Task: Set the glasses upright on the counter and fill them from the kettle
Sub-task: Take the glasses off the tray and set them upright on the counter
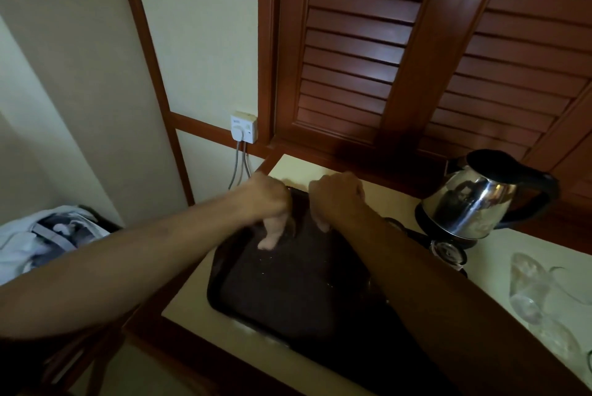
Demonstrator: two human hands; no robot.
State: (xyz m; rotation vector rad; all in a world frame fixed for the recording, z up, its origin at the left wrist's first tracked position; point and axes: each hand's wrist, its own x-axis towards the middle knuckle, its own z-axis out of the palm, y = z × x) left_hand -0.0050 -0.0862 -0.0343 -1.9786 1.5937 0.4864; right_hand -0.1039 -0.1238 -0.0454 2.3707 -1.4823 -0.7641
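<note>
A: Big stuff first?
B: Louvred doors along the back, pale desk below them, dark tray on the desk's left part.

A: Kettle?
B: Steel kettle, black handle and lid, on its base at the desk's back right. Upright, well apart from both hands.

A: Hands?
B: Both over the tray's far end. Left hand knuckles up, fingers curled down toward the tray floor. There's a faint clear edge beside them, maybe a glass, can't confirm. Right hand just beside it, also curled; only one fingertip shows below the knuckles.

A: Gripping anything?
B: Can't tell for either. Palms face away from the camera, and the light is low.

A: Glasses?
B: Clear glassware on the desk at the right edge, looks tipped over, blurred. More clear shapes near the kettle base, can't resolve them.

A: Small items?
B: Wall socket left of the doors, two cords hanging down.
</note>
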